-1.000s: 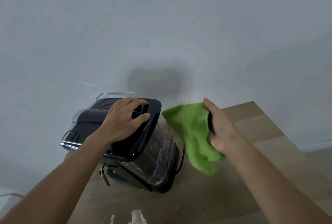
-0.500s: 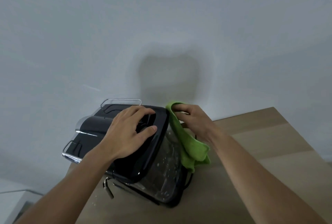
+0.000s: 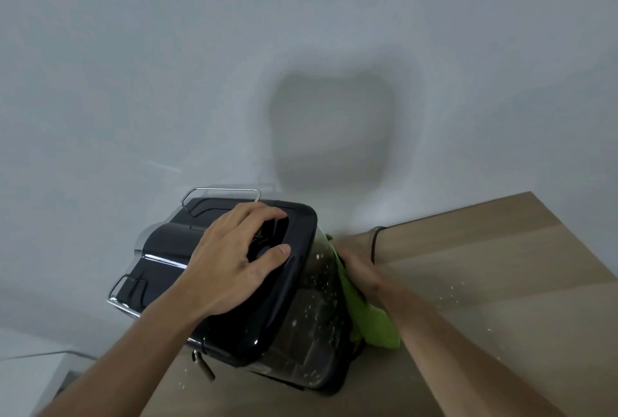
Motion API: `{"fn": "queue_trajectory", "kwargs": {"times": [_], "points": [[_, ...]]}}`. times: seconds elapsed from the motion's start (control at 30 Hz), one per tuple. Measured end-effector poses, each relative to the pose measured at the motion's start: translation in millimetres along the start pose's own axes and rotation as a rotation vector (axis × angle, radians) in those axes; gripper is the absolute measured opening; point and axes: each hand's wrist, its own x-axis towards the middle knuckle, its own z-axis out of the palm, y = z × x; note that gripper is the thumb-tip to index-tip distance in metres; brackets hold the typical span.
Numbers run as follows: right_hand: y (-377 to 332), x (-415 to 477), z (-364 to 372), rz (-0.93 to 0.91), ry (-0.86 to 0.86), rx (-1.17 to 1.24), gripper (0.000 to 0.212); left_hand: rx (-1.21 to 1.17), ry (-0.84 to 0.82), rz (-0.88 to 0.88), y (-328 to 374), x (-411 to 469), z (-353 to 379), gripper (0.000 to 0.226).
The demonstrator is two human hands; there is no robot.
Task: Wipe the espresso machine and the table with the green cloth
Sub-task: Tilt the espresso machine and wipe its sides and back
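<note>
No text, label or brand is legible on anything in view.

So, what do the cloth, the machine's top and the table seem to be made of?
The cloth looks like soft green microfibre or terry: fuzzy, limp folds. The machine's top seems glossy black plastic: sharp highlights. The table seems matte wood or wood-look laminate: pale grain bands.
</note>
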Motion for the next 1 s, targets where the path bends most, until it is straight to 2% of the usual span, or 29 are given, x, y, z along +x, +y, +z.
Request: {"fn": "queue_trajectory", "kwargs": {"times": [0.03, 0.17, 0.27, 0.4, 0.5, 0.57, 0.63, 0.77, 0.9, 1.0], "points": [[-6.3, -2.0, 0.8, 0.006, -0.007, 0.003, 0.061, 0.000, -0.003, 0.000, 0.4, 0.1, -0.2, 0.057], [-58.9, -6.8, 10.2, -0.134, -0.042, 0.146, 0.031, 0.000, -0.004, 0.003, 0.9, 1.4, -0.6, 0.055], [-51.2, -0.1, 11.2, -0.051, -0.038, 0.190, 0.034, 0.001, -0.001, 0.009, 1.2, 0.3, -0.4, 0.055], [25.1, 7.0, 6.5, 0.141, 0.105, 0.109, 0.045, -0.008, -0.002, 0.002, 2.1, 0.4, -0.4, 0.055], [72.8, 23.9, 2.5, 0.156, 0.153, 0.122, 0.057, -0.013, 0.002, 0.003, 0.8, 1.6, -0.2, 0.056], [60.4, 15.1, 9.9, 0.182, 0.203, 0.157, 0.053, -0.007, -0.003, 0.002, 0.0, 1.4, 0.3, 0.056], [35.2, -3.8, 19.4, 0.192, 0.155, 0.285, 0.047, -0.007, -0.010, 0.001, -0.6, 1.0, 0.4, 0.056], [-13.6, -28.1, 26.4, -0.024, 0.100, 0.391, 0.037, -0.011, -0.002, 0.001, -1.0, 1.8, 0.4, 0.056], [-54.6, -30.8, 26.8, -0.338, 0.084, 0.143, 0.030, -0.018, 0.004, 0.004, 0.1, 0.3, 0.1, 0.055], [-38.7, -20.4, 31.4, -0.331, 0.213, 0.033, 0.033, 0.018, -0.001, 0.004, 1.4, -0.6, -0.4, 0.057]]}}
